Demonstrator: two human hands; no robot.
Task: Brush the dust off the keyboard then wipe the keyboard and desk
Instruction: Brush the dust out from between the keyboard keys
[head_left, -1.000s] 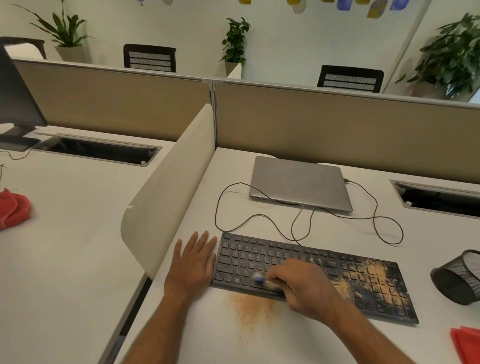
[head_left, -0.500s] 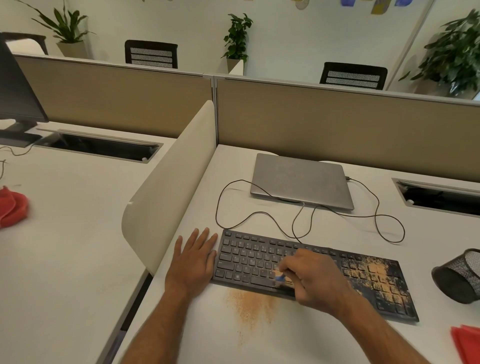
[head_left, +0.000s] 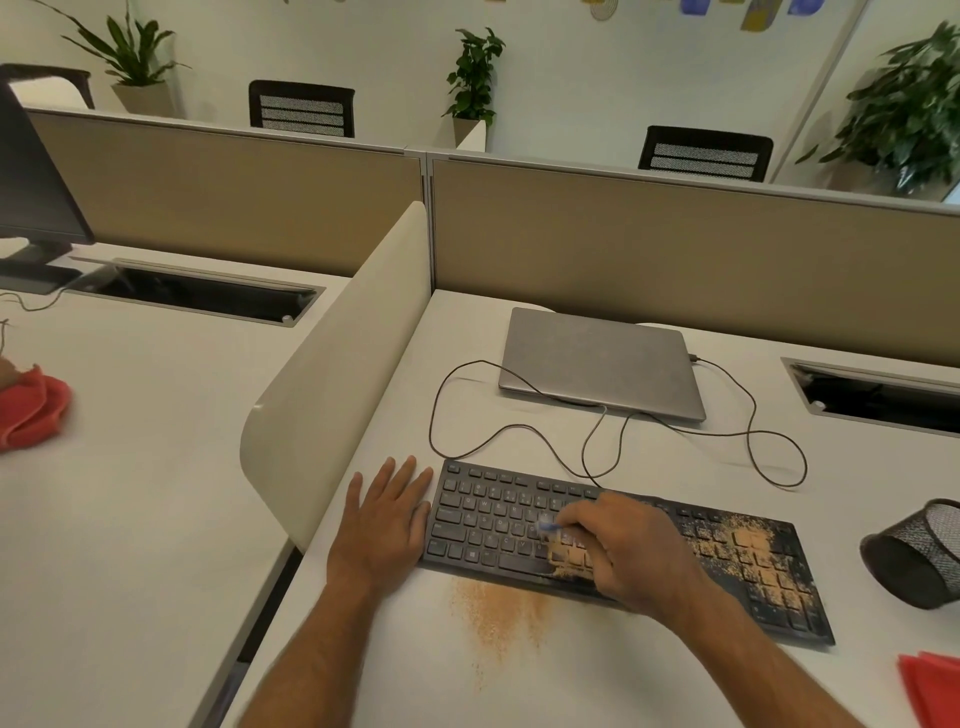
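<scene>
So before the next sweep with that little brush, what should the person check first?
1. Flat left hand steadies the black keyboard: ok.
2. Right hand grips the small blue brush: ok.
3. Keyboard's left keys free of tan dust: ok.
4. Right keys free of dust: not ok.
5. White desk free of dust: not ok, a tan pile lies in front.
6. Red cloth near for wiping: ok.

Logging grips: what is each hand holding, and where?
Right hand pinches a small blue brush; which end, unclear. Left hand holds nothing.
</scene>
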